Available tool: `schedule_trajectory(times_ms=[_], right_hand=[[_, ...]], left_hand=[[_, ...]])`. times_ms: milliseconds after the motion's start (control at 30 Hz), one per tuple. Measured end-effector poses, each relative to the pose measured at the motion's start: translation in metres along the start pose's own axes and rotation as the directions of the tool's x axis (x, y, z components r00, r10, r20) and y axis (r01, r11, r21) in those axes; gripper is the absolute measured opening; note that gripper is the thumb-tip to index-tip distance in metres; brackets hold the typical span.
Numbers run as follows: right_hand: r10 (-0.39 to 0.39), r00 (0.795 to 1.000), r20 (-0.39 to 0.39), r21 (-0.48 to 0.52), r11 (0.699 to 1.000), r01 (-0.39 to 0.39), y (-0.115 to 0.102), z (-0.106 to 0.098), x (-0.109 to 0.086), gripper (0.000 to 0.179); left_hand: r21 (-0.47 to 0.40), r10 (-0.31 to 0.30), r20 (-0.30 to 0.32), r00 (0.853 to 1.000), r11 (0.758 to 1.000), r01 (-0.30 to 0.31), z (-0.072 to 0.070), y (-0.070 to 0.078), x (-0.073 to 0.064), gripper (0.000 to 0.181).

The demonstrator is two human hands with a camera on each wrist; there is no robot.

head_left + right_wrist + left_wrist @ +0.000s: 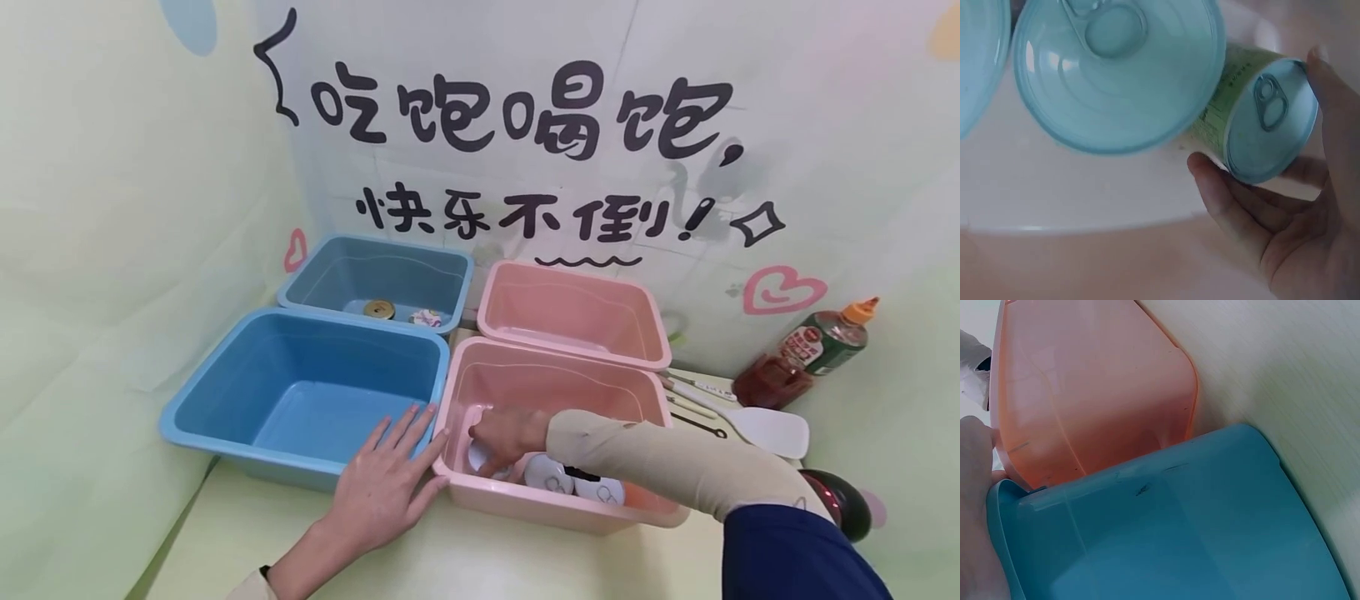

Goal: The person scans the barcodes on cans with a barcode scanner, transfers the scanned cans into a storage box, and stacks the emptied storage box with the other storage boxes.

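Note:
Inside the near pink bin (555, 510), my right hand (513, 433) grips a pull-tab can (1288, 140) with a green label. Its thumb sits on one side of the lid's rim and the fingers curve round the other. In the right wrist view the can leans at a tilt beside another can (1122, 94) with a ring-pull lid. Two pale lids (547, 475) show in the bin in the head view. My left hand (386, 487) lies with fingers spread across the adjoining rims of the near blue bin (300, 467) and the pink one, holding nothing.
Behind stand a smaller blue bin (360, 239) with two small round items and a far pink bin (573, 273). Along the right lie a white spatula (772, 429) and other slim utensils. A sauce bottle (806, 350) and a dark round object (847, 504) stand further right.

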State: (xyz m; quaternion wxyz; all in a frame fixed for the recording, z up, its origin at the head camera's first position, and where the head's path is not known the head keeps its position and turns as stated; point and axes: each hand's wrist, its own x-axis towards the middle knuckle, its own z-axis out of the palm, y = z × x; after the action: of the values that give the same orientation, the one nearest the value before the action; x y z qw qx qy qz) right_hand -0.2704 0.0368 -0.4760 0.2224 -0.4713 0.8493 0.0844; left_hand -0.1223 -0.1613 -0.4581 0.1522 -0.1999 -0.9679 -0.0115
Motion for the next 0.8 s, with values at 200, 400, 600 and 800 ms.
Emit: schedule_trajectory(times_ms=[200, 400, 600, 800], right_hand=[[0.044, 0.998, -0.048, 0.012, 0.999, -0.044, -0.002, 0.001, 0.000, 0.054], [0.053, 0.992, -0.114, -0.012, 0.998, -0.055, -0.006, 0.005, 0.000, 0.048], [0.051, 0.993, -0.108, 0.078, 0.996, -0.042, -0.001, 0.001, 0.000, 0.051], [0.044, 0.995, -0.090, 0.165, 0.986, -0.029, 0.011, -0.015, -0.001, 0.053]], left_hand=[[0.016, -0.007, 0.013, 1.000, 1.000, 0.007, -0.001, 0.000, 0.001, 0.060], [0.008, 0.002, 0.007, 1.000, 1.000, -0.002, -0.001, 0.002, 0.002, 0.059], [0.009, 0.005, 0.001, 1.000, 1.000, -0.005, -0.002, 0.002, 0.002, 0.058], [0.013, -0.002, 0.011, 1.000, 1.000, 0.002, -0.002, 0.002, 0.001, 0.058]])
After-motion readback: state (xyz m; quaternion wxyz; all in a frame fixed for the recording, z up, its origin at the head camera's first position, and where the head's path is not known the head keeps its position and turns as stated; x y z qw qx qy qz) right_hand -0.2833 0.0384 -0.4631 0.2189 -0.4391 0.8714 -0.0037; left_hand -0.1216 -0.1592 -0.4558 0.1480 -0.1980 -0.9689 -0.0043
